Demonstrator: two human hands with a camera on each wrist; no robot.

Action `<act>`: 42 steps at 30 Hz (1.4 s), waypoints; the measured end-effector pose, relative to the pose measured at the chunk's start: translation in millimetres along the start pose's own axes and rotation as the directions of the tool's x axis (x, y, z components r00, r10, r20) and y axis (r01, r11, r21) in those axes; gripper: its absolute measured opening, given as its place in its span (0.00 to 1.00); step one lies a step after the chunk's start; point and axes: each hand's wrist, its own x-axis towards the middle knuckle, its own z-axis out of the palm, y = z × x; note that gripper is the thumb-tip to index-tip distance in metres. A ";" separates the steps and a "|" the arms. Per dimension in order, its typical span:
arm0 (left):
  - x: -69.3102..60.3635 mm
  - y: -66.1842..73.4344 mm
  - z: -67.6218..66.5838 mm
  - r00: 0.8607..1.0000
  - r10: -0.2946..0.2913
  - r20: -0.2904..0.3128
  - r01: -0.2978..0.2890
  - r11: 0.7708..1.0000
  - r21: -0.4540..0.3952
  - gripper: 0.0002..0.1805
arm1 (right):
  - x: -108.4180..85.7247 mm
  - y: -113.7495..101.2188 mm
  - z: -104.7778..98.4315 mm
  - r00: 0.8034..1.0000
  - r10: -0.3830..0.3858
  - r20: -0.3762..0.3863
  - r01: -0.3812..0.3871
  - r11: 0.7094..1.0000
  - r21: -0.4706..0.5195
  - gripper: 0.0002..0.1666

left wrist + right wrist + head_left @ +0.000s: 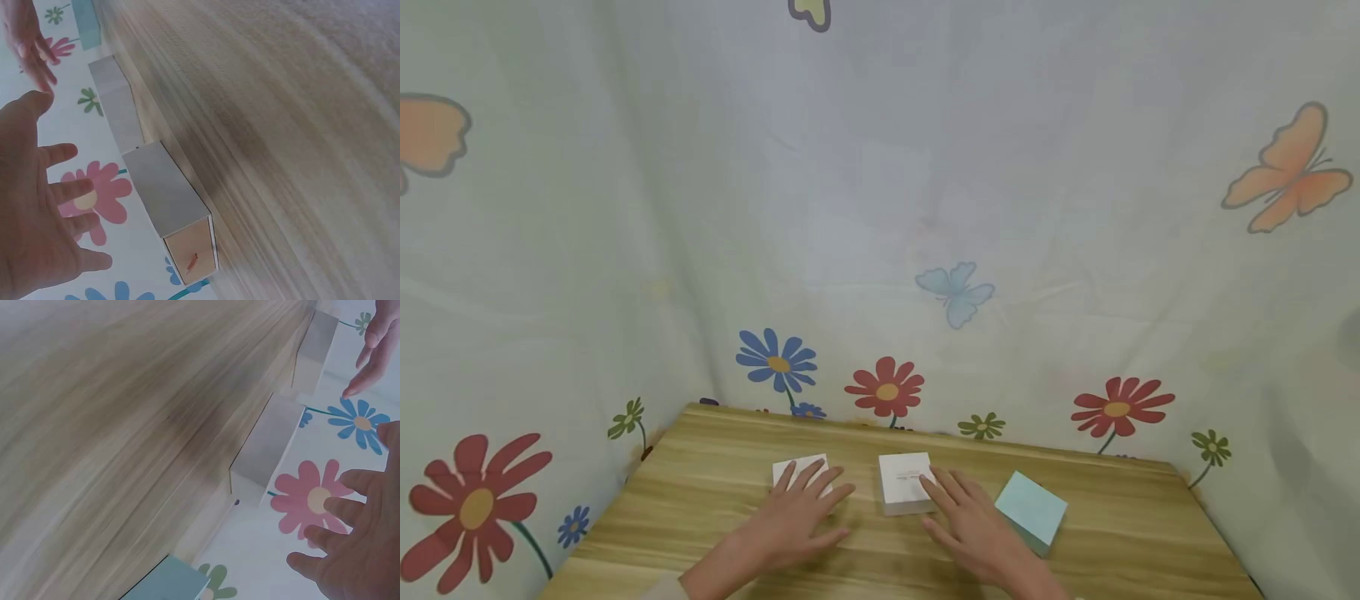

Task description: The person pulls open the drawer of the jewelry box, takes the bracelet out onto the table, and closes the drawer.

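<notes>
Three small boxes sit in a row on the wooden table. Over the left white box (781, 472) my left hand (793, 518) hovers with fingers spread, partly covering it in the head view. That box shows an orange end with a small ribbon-like tab (192, 262) in the left wrist view. A second white box (901, 481), with faint print on its lid, is in the middle. My right hand (976, 527) hovers by its right side, fingers extended and holding nothing. To the right, a light teal box (1033, 507) lies turned at an angle. Both wrist views show the hands apart from the boxes.
The wood-grain table (700, 483) ends at a back edge just behind the boxes. A pale cloth backdrop (850, 208) printed with flowers and butterflies surrounds it at the back and sides.
</notes>
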 end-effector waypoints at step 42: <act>-31.7 -40.7 7.1 0.988 -0.155 -0.012 0.155 0.987 0.044 0.31 | 50.9 -37.5 30.0 0.982 -0.181 -0.049 0.180 0.984 -0.013 0.35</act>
